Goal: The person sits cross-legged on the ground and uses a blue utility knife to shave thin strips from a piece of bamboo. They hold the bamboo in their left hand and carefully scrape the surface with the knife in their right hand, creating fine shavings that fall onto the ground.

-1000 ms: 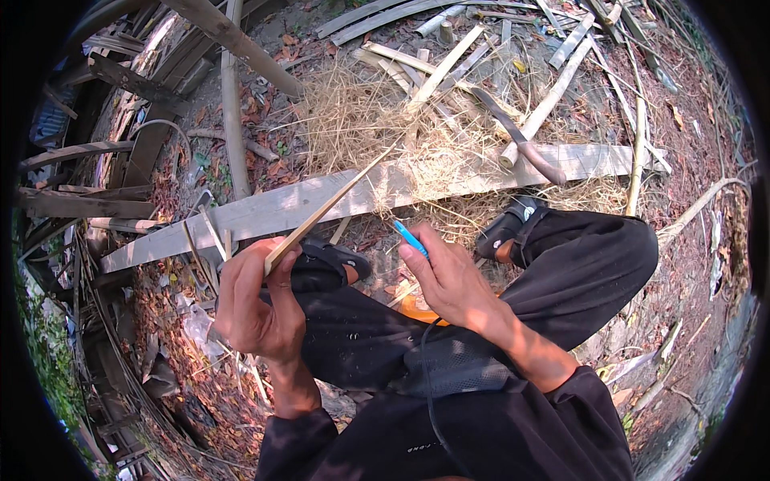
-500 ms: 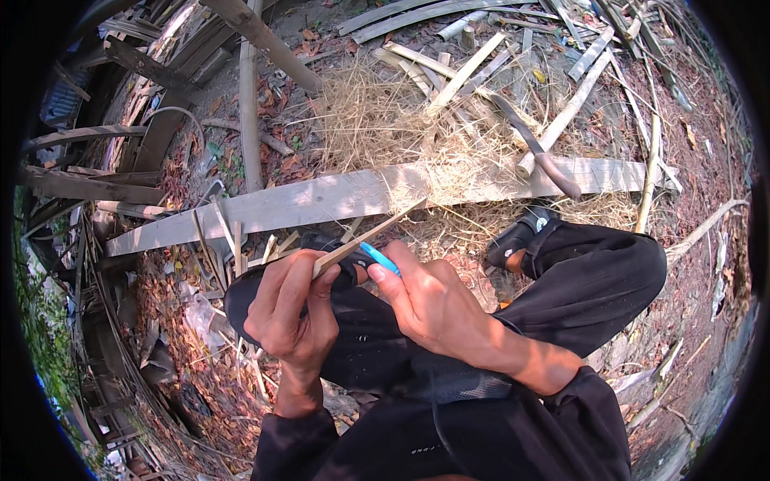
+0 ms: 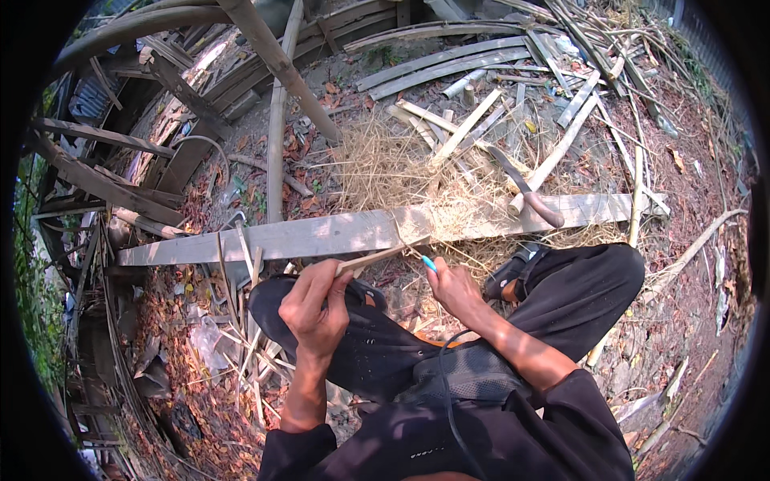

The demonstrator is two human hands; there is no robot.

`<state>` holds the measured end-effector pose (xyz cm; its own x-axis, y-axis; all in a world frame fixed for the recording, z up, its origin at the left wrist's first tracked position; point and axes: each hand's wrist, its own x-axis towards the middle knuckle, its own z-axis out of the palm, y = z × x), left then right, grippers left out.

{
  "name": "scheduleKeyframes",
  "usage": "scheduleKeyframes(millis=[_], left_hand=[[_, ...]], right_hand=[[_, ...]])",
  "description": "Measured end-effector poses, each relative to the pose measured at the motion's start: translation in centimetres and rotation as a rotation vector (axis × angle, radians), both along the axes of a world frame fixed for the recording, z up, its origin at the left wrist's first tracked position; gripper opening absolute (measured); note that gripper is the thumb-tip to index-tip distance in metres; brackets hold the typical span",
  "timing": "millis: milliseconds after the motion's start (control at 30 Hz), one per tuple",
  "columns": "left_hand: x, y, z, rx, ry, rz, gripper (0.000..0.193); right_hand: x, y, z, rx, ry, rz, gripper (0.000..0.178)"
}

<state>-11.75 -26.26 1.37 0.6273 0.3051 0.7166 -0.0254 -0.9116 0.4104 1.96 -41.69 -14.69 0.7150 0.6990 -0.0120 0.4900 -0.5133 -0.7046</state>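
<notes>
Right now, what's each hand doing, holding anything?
Left hand: closed on a thin bamboo strip.
Right hand: closed on a small blue-handled tool, its tip at the strip's end.

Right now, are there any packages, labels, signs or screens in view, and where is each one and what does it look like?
No packages, labels, signs or screens show clearly.
Only some crumpled clear plastic litter lies on the leaf-strewn ground, left of the left hand: shapeless, see-through, greyish.
</notes>
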Motion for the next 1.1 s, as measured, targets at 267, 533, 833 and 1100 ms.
scheduleKeyframes(millis=[267,533,833,1100], left_hand=[[2.1,-0.4,1.2,-0.177,0.020,-0.096,0.011],[1.7,-0.7,0.5,-0.016,0.029,-0.121,0.008],[0.5,0.3,-1.7,-0.018,-0.038,-0.091,0.009],[-0.1,-0.2,-2.3,0.027,-0.001,-0.113,0.015]], right_hand=[[1.4,-0.1,1.1,-0.035,-0.033,0.005,0.038],[1.1,2.2,0.6,0.137,-0.165,0.035,0.031],[2.8,4.6,-4.8,-0.093,-0.116,0.060,0.030],[4.5,7.8,-7.6,-0.082,-0.193,0.037,0.037]])
